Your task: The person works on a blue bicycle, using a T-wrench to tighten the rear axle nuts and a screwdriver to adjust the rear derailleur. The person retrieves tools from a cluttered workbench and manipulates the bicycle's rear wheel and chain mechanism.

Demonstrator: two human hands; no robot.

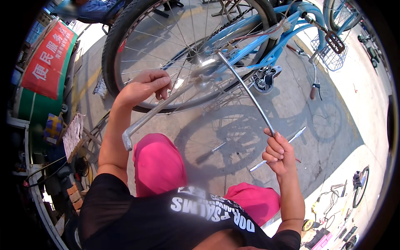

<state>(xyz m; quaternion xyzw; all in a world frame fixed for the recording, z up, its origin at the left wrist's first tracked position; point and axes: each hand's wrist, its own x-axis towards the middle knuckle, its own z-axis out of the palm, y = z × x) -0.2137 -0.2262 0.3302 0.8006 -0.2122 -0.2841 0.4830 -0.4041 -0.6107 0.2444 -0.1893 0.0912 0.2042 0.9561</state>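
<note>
My right hand (278,153) is closed around the crossbar end of a long silver T-handle wrench (246,87). The wrench's shaft slants up and left, its far end at the axle area of a blue bicycle (233,35). My left hand (146,86) hovers by the spokes of the bicycle's wheel (109,62), thumb pressed to curled fingers; what they hold, if anything, is hidden. Just below that hand, a grey metal bar (156,109) with a bent end, like a kickstand, juts from the hub toward me.
Handlebars (313,66) and a wire basket (331,54) rest at the right. A tool like a screwdriver (210,153) lies on the shaded pavement. Cables and tools (329,204) are scattered at lower right. A red banner (48,60) hangs at left. A person's clothed legs (98,8) show upper left.
</note>
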